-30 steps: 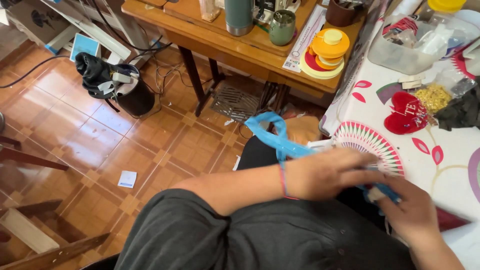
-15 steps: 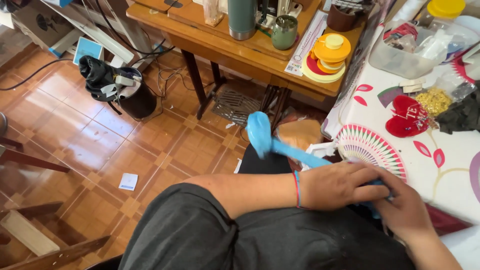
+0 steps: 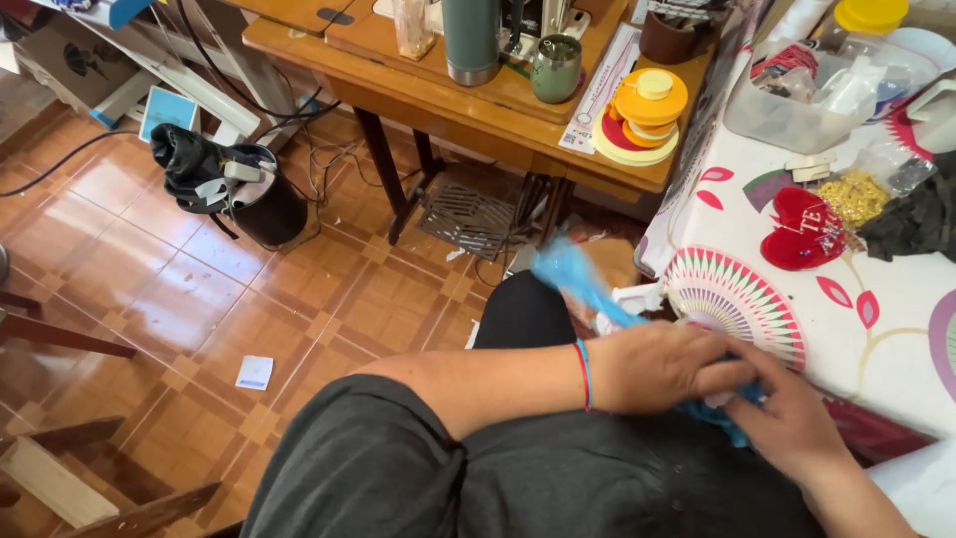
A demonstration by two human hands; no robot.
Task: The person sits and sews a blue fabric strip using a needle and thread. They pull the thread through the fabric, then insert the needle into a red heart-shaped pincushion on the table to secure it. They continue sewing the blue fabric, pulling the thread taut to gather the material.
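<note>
Head view. Item: blue cloth strip (image 3: 583,284), blurred, held above the lap just off the near-left edge of the table (image 3: 896,329).
Left hand (image 3: 662,364): grip closed over the strip's lower end.
Right hand (image 3: 792,423): fingers curled on the same blue end, touching the left hand.
Axis: strip runs from the hands up and left, free end toward the wooden sewing table (image 3: 498,110).
Edges and room: hands sit just beside the patterned tablecloth's hanging border; open tiled floor (image 3: 199,299) lies to the left, well apart from the black waste bin (image 3: 264,204).
Surface: table carries a red heart-shaped cushion (image 3: 802,229), a clear plastic tub (image 3: 797,105) and a bag of yellow bits (image 3: 856,194).
</note>
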